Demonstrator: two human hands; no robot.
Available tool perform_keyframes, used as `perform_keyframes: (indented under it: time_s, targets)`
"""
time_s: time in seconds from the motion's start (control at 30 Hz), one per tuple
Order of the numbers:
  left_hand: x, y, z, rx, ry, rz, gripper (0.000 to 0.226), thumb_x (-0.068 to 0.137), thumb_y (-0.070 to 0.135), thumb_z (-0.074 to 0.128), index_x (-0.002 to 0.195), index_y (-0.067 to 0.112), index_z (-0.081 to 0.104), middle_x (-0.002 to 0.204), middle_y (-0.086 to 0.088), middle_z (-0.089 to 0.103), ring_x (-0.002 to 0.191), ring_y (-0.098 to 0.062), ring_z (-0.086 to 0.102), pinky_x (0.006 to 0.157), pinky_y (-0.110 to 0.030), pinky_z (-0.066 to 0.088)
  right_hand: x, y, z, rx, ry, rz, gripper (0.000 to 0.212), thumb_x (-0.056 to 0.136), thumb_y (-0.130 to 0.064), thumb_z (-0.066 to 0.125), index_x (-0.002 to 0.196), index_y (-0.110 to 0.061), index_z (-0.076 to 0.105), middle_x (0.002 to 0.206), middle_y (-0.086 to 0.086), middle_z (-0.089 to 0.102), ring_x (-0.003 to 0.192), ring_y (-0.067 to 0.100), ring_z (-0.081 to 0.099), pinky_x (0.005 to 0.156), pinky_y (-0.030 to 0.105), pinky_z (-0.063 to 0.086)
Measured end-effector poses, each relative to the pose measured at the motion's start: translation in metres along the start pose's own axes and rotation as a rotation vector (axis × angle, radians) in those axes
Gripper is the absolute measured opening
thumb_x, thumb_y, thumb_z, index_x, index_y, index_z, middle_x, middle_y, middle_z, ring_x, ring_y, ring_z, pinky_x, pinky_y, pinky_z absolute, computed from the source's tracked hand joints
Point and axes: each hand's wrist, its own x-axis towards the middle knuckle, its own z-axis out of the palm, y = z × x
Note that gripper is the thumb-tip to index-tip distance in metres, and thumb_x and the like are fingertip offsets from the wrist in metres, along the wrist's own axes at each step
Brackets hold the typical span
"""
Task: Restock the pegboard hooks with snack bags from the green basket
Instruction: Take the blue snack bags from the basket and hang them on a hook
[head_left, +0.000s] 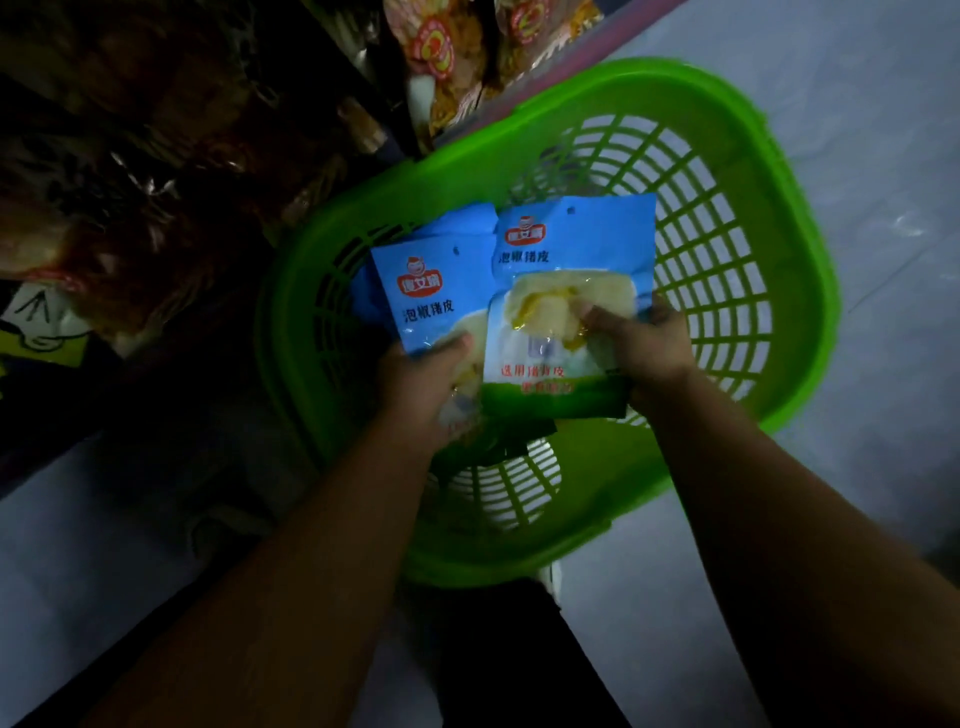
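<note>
A green slatted basket (727, 156) stands on the pale floor below me. My left hand (423, 384) grips a blue snack bag (431, 291) by its lower part, with more blue bags fanned behind it. My right hand (644, 348) pinches a second blue bag (571, 270) at its right side, thumb on the clear window. Both bags are held over the basket's inside, their hang holes pointing away from me. No pegboard hooks can be made out in the dark.
Dark shelving with dim packaged goods (130, 182) fills the left side. Orange and red snack packs (447, 57) sit at the top behind the basket. Grey floor (857, 78) lies to the right, and my dark trouser leg (498, 654) shows below the basket.
</note>
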Motion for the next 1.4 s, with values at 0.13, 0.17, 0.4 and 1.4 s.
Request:
perform_keyframes:
  time_s: [0.13,0.17,0.4,1.4]
  targets:
    - [-0.064,0.017,-0.023,-0.016,0.005,0.053,0.036,0.084,0.018,0.069,0.118,0.018,0.058,0.111,-0.006,0.066,0.099,-0.028,0.065,0.083,-0.050,0.055,-0.082,-0.019,-0.013,0.146,-0.194,-0.034,0.038,0.086,0.000,0.063,0.123,0.003,0.056,0.118,0.027,0.063,0.104,0.042,0.064,0.089,0.053,0.053]
    - [-0.086,0.022,-0.032,-0.045,-0.006,0.062,0.033,0.084,0.018,0.069,0.115,0.018,0.059,0.106,-0.004,0.068,0.094,-0.026,0.067,0.074,-0.045,0.058,-0.107,-0.027,-0.019,0.182,-0.188,-0.021,0.038,0.086,-0.001,0.062,0.124,0.001,0.057,0.116,0.024,0.065,0.101,0.038,0.066,0.086,0.051,0.054]
    - [-0.298,0.084,-0.117,-0.055,0.057,0.241,0.013,0.075,0.020,0.077,0.079,0.024,0.066,0.080,0.002,0.075,0.073,-0.016,0.072,0.059,-0.030,0.056,-0.313,-0.124,-0.065,0.301,-0.312,0.040,0.030,0.076,-0.008,0.067,0.106,-0.005,0.067,0.091,0.012,0.076,0.077,0.024,0.074,0.062,0.037,0.058]
    - [-0.836,0.384,-0.510,-0.572,0.136,1.656,0.035,0.063,0.043,0.072,0.097,0.033,0.074,0.104,0.001,0.074,0.095,-0.019,0.071,0.071,-0.030,0.057,-0.878,-0.517,0.156,0.212,-1.125,-1.158,0.034,0.050,-0.033,0.075,0.080,-0.018,0.076,0.083,0.007,0.076,0.068,0.020,0.073,0.054,0.027,0.056]
